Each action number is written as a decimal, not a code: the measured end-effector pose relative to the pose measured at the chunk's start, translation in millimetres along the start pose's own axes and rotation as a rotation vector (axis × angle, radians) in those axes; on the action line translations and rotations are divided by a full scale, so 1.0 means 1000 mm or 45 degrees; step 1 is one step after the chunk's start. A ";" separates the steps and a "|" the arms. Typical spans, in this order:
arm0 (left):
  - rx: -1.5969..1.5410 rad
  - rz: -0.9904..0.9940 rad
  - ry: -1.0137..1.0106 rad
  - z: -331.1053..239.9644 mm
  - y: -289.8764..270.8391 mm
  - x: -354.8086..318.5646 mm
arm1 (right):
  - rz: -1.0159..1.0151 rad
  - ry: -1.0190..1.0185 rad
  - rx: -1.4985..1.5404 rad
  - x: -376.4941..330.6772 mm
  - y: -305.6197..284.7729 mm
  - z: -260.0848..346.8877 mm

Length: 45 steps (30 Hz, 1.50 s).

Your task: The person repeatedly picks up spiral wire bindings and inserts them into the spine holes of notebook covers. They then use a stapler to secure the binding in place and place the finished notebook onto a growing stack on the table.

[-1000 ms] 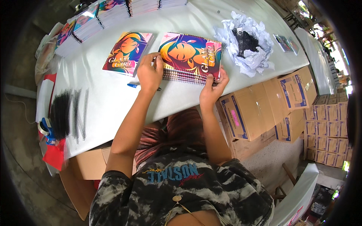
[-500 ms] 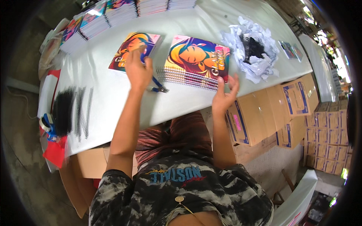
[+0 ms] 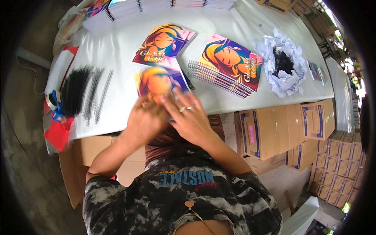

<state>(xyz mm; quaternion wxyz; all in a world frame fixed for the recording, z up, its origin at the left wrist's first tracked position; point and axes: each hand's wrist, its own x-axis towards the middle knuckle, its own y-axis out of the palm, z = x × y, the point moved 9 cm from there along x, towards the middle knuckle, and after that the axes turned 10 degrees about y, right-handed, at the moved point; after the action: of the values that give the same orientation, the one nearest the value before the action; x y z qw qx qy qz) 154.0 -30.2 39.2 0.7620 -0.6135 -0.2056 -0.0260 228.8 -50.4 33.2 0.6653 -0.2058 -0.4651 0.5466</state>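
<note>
A notebook (image 3: 156, 80) with a colourful illustrated cover lies near the table's front edge, blurred by motion. My left hand (image 3: 147, 119) and my right hand (image 3: 190, 119), which wears a ring, are side by side with closed fingers on its near edge. The hands hide that edge, so its binding cannot be seen. Just beyond lies a slightly fanned pile of matching notebooks (image 3: 162, 43). To the right, a stack of spiral-bound notebooks (image 3: 231, 58) has its coils toward me. Part of a dark cutter tool (image 3: 190, 84) peeks from under the held notebook's right side.
Black binding coils (image 3: 76, 92) lie at the left, near a blue tape dispenser (image 3: 55, 102). Crumpled pale wrapping (image 3: 295, 58) holds black bits at the right. More notebook stacks (image 3: 127, 11) line the far edge. Cardboard boxes (image 3: 270, 129) stand beside the table.
Both hands have come together at the front edge. A notebook is now drawn toward me from the left pile, covering most of the cutter. The view has shifted slightly.
</note>
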 end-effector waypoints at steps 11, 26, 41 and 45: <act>-1.759 -0.820 -1.401 0.080 0.080 -0.111 | 0.050 0.657 1.529 -0.020 0.061 -0.100; -0.280 -0.311 -1.482 0.212 0.069 -0.194 | 0.121 0.188 1.232 0.017 0.022 -0.066; -1.417 -0.362 -1.037 0.140 0.027 -0.122 | 0.119 0.266 1.267 0.018 0.034 -0.065; -1.450 -0.348 -1.124 0.141 0.025 -0.118 | 0.202 0.133 1.183 0.023 0.028 -0.049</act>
<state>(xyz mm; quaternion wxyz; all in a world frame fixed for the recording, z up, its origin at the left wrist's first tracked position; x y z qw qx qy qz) 13.5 84.4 -1.4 0.1614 -0.8366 -0.5228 0.0258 254.4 -9.1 -2.9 0.6657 0.0515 -0.1200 0.7347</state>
